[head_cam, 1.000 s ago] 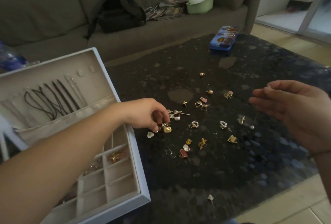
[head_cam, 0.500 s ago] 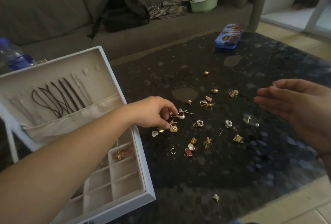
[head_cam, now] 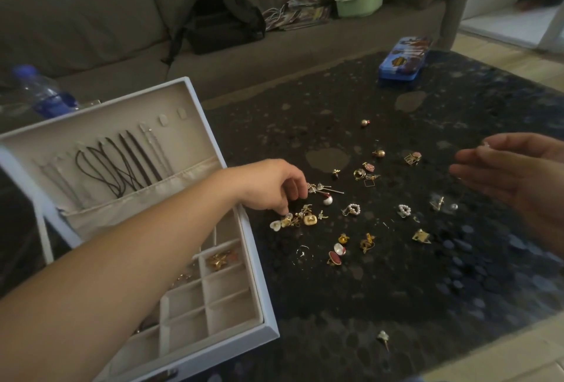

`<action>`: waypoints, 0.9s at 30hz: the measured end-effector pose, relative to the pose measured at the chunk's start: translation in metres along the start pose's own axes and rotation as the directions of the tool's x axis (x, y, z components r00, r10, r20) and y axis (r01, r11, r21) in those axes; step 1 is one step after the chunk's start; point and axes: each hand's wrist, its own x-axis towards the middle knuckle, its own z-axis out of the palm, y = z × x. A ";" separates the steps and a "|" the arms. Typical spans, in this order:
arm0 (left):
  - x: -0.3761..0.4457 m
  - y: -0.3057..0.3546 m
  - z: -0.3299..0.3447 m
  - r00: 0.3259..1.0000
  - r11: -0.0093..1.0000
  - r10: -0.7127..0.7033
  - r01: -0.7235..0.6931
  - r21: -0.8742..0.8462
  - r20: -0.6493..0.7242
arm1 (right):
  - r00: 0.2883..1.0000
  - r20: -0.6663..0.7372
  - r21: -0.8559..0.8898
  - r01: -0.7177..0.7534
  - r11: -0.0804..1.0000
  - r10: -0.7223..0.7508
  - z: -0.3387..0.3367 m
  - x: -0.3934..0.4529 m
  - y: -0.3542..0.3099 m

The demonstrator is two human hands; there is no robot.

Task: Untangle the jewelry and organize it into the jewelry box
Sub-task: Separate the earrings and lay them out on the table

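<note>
Left hand (head_cam: 271, 189) reached over jewelry box (head_cam: 265, 314) at lower left of frame, fingers curled down, fingertips at tangled gold cluster (head_cam: 300, 220) mid-frame; actual pinch could not be told. Right hand (head_cam: 515, 180) hovered at right edge, fingers straight, relaxed, holding nothing visible. Loose earrings (head_cam: 354, 209) lay scattered across dark table (head_cam: 396, 305). Cords (head_cam: 122, 168) hung in box lid.

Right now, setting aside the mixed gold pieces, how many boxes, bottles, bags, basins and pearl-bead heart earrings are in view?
White open jewelry box: 1
Blue rectangular tin: 1
Clear plastic bottle with blue cap: 1
Black backpack: 1
Pale green plastic basin: 1
Heart-shaped pearl-bead earrings: 2
Total: 7
</note>
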 end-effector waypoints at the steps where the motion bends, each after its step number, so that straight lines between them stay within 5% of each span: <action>1: -0.001 0.001 0.000 1.000 1.000 0.007 -0.008 0.008 0.022 | 1.000 0.000 0.006 0.000 1.000 0.000 0.000 0.000 0.000; 10: -0.004 0.005 0.008 0.999 0.996 0.029 -0.033 0.089 0.044 | 0.999 0.025 0.021 0.048 0.999 -0.049 -0.001 0.001 0.001; 17: -0.003 0.000 0.012 0.976 0.981 0.035 0.008 0.196 -0.216 | 0.995 0.059 -0.008 0.081 0.997 -0.080 -0.001 -0.001 0.000; 27: -0.008 0.010 0.018 0.982 0.969 0.023 0.025 0.248 -0.186 | 1.000 0.006 -0.039 0.017 0.999 -0.016 0.001 0.004 0.004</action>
